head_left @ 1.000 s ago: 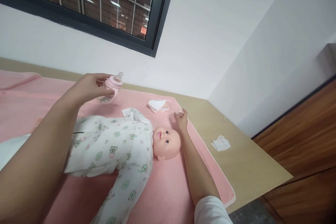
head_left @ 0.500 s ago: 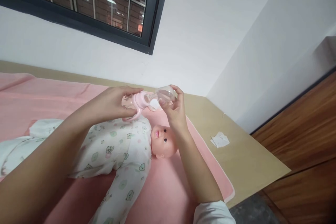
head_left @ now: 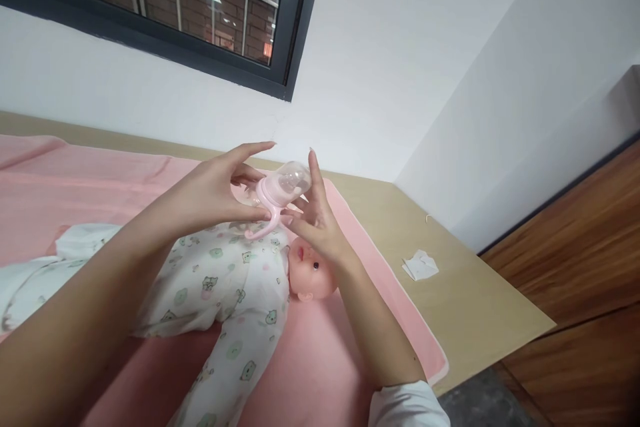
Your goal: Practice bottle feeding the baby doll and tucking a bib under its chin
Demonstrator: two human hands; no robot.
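A baby bottle (head_left: 271, 195) with a pink collar, a curved pink handle and a clear domed cap (head_left: 294, 177) is held tilted over a doll's chest. My left hand (head_left: 220, 183) grips its body from the left, thumb on the collar by the handle and index finger lifted away. From the right, my right hand (head_left: 316, 217) closes around the cap end, thumb near the handle and index finger pointing up. The cap sits over the nipple end. Below lies the doll (head_left: 313, 273), face up in white printed clothes, its head partly hidden by my right hand.
A pink mat (head_left: 310, 353) lies under the doll on a wooden table (head_left: 380, 213). Crumpled white tissue (head_left: 421, 265) rests on the table at right. A white wall with a dark-framed window (head_left: 287, 73) stands behind, and wooden panels (head_left: 575, 247) are at right.
The clear cap, held apart from the bottle by my right hand before, is now on its pink collar. My right hand has shifted left against the bottle, and my left index finger has lifted.
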